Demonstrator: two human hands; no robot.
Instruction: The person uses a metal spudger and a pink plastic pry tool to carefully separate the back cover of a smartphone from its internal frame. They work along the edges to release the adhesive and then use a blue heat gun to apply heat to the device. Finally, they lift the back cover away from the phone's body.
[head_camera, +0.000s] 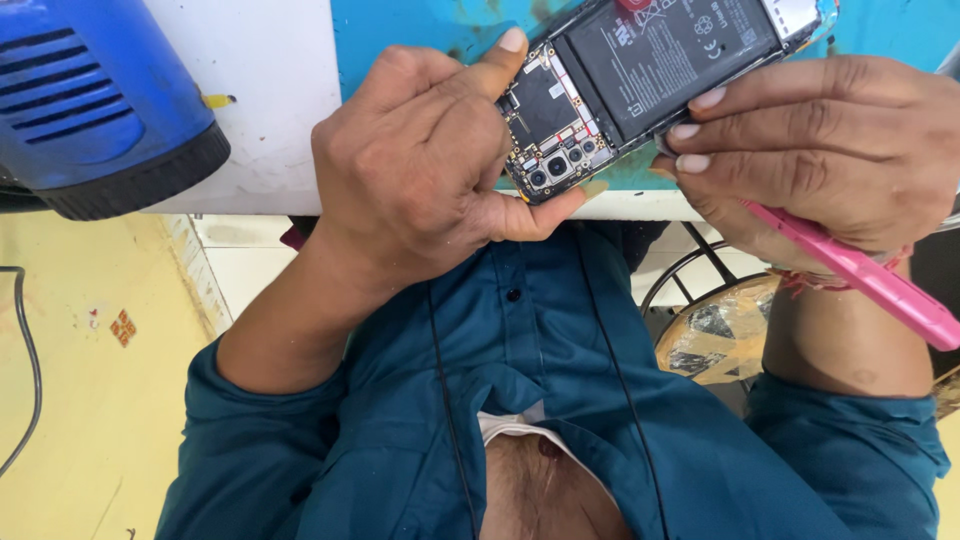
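We hold the opened phone (640, 80) diagonally, camera end toward us. Left hand (420, 170) pinches that end; right hand (820, 150) grips the side, clasping a pink tool (860, 275).

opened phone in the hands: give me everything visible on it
The opened phone has its back cover off, exposing a large black battery with white print, a dark circuit board with small metal shields, and a cluster of round camera lenses at its lower-left corner. It lies tilted diagonally over the edge of a teal mat, its far end cut off by the frame. The left hand pinches the camera end between thumb and forefinger; the right hand fingertips press its long side while holding a pink tool.
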